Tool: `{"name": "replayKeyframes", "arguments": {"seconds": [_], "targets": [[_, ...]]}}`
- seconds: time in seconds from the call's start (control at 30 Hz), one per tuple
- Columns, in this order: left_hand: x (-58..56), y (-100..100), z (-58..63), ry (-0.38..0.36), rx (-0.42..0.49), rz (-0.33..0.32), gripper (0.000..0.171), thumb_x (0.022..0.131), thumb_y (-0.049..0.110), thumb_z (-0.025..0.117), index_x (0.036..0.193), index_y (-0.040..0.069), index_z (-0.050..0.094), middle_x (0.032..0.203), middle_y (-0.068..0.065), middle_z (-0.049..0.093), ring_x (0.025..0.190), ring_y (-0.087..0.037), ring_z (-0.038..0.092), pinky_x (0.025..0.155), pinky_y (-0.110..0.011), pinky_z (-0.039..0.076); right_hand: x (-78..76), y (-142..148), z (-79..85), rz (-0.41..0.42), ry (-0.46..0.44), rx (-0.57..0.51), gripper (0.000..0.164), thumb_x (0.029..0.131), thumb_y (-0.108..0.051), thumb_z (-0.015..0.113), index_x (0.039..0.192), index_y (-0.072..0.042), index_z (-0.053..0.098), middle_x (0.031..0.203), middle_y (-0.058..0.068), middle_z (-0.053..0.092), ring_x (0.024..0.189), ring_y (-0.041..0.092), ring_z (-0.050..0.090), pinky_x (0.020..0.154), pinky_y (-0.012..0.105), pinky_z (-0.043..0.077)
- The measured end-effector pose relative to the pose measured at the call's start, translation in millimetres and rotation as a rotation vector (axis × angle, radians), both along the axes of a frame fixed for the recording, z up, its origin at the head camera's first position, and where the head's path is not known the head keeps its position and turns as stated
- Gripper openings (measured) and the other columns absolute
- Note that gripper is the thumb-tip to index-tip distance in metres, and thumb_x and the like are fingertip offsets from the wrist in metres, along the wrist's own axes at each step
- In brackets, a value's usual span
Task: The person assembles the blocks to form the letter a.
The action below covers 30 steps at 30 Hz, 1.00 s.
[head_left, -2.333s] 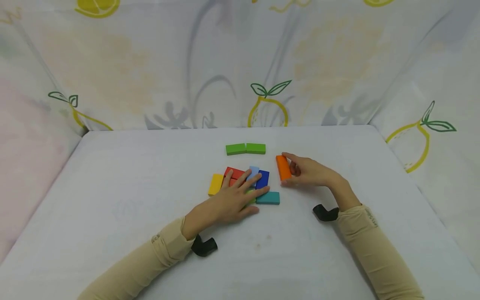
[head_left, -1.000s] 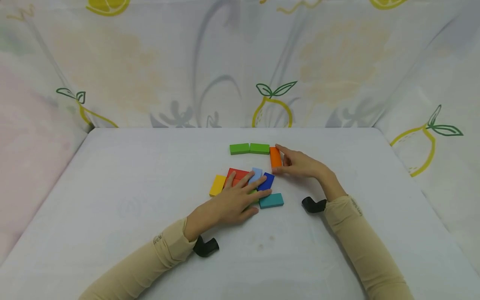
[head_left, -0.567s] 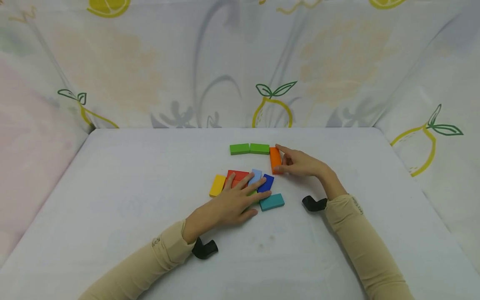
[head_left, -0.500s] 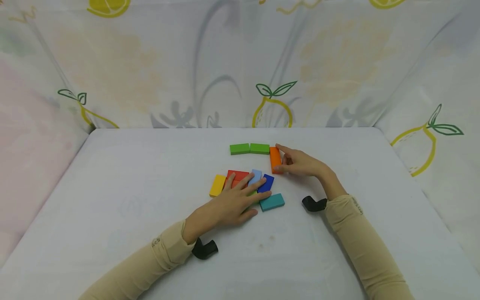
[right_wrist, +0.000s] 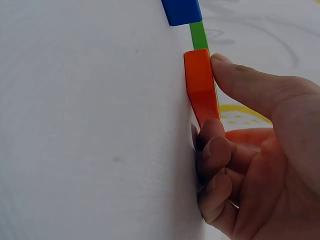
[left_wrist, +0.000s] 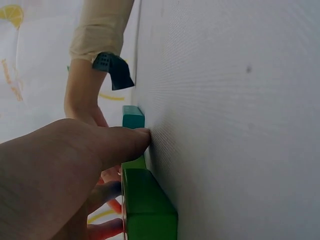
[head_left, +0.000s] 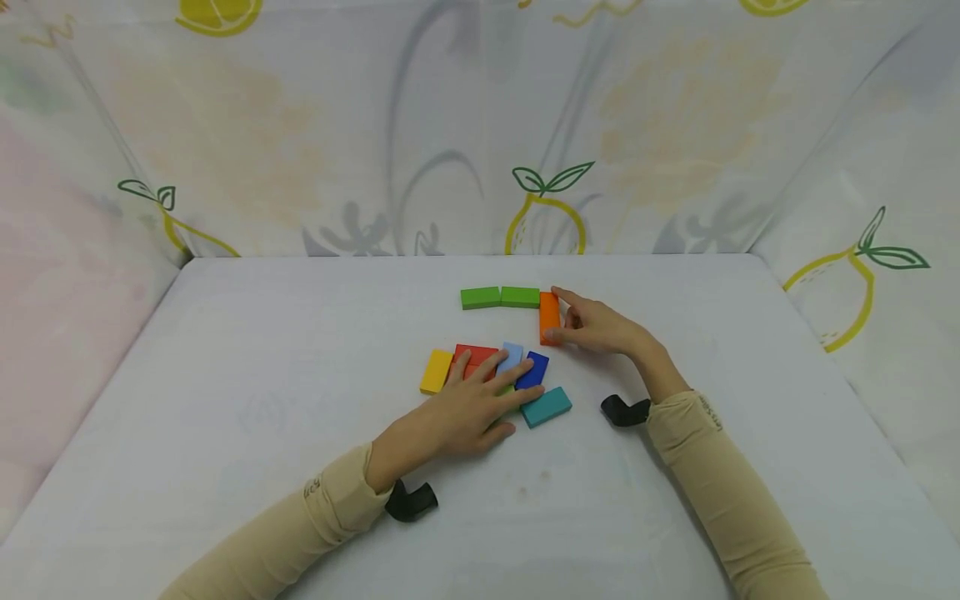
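My right hand (head_left: 603,325) holds an orange block (head_left: 550,317) between thumb and index finger, its far end against the right end of two green blocks (head_left: 520,297) laid end to end. In the right wrist view the thumb lies along the orange block's upper face and the other fingers curl beside it. My left hand (head_left: 465,417) rests with spread fingers over a cluster: red blocks (head_left: 476,352), a light blue block (head_left: 512,353), a dark blue block (head_left: 537,363) and a partly hidden light green block (left_wrist: 150,200). A teal block (head_left: 547,407) touches its index fingertip region.
A yellow block (head_left: 436,372) lies at the cluster's left side. The white-covered table (head_left: 225,375) ends at a lemon-print cloth (head_left: 300,125) behind and at both sides. Black wrist-worn pieces (head_left: 411,502) jut from under both sleeves.
The right hand has brought the orange block left and away from me, up to the green row. Under the left hand, the blocks have shifted slightly; the teal one has turned askew.
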<state>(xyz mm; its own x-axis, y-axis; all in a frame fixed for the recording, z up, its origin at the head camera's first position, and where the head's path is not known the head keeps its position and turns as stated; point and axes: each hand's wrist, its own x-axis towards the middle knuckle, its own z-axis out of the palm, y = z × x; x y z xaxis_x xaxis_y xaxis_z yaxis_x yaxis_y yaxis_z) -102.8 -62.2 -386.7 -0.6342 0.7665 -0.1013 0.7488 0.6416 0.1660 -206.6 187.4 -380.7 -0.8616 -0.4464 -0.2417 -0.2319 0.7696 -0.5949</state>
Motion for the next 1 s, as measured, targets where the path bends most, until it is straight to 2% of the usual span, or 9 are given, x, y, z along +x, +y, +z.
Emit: {"name": "replayKeyframes", "arguments": {"seconds": [0.47, 0.7, 0.83, 1.0], "targets": [[-0.8, 2, 4.5, -0.015, -0.006, -0.009, 0.056, 0.096, 0.042, 0.048, 0.148, 0.034, 0.029, 0.159, 0.0, 0.015, 0.146, -0.035, 0.013, 0.107, -0.07, 0.015, 1.6, -1, 4.6, 0.004, 0.014, 0.041, 0.08, 0.089, -0.042, 0.061, 0.151, -0.01, 0.02, 0.084, 0.006, 0.048, 0.072, 0.018, 0.046, 0.064, 0.028, 0.035], [-4.9, 3, 7.0, -0.046, 0.013, -0.007, 0.051, 0.097, 0.044, 0.044, 0.146, 0.034, 0.033, 0.159, 0.001, 0.018, 0.146, -0.034, 0.013, 0.109, -0.067, 0.013, 2.5, 2, 3.0, -0.005, 0.01, 0.01, 0.081, 0.09, -0.042, 0.06, 0.152, -0.013, 0.017, 0.082, 0.006, 0.051, 0.071, 0.018, 0.047, 0.064, 0.029, 0.037], [-8.9, 3, 8.6, -0.026, 0.027, -0.015, 0.045, 0.097, 0.043, 0.045, 0.141, 0.034, 0.042, 0.156, 0.001, 0.026, 0.144, -0.035, 0.02, 0.11, -0.062, 0.017, 3.1, 5, -0.3, -0.011, -0.007, -0.043, 0.08, 0.091, -0.04, 0.059, 0.152, -0.017, 0.013, 0.084, 0.005, 0.054, 0.071, 0.018, 0.049, 0.066, 0.029, 0.039], [-16.8, 5, 9.1, 0.036, 0.083, -0.003, 0.036, 0.097, 0.044, 0.046, 0.129, 0.028, 0.052, 0.145, -0.001, 0.044, 0.137, -0.029, 0.035, 0.109, -0.054, 0.026, 5.5, 8, -3.6, 0.015, 0.0, -0.101, 0.075, 0.093, -0.035, 0.059, 0.151, -0.015, 0.016, 0.088, 0.005, 0.054, 0.075, 0.018, 0.048, 0.068, 0.029, 0.04]]}}
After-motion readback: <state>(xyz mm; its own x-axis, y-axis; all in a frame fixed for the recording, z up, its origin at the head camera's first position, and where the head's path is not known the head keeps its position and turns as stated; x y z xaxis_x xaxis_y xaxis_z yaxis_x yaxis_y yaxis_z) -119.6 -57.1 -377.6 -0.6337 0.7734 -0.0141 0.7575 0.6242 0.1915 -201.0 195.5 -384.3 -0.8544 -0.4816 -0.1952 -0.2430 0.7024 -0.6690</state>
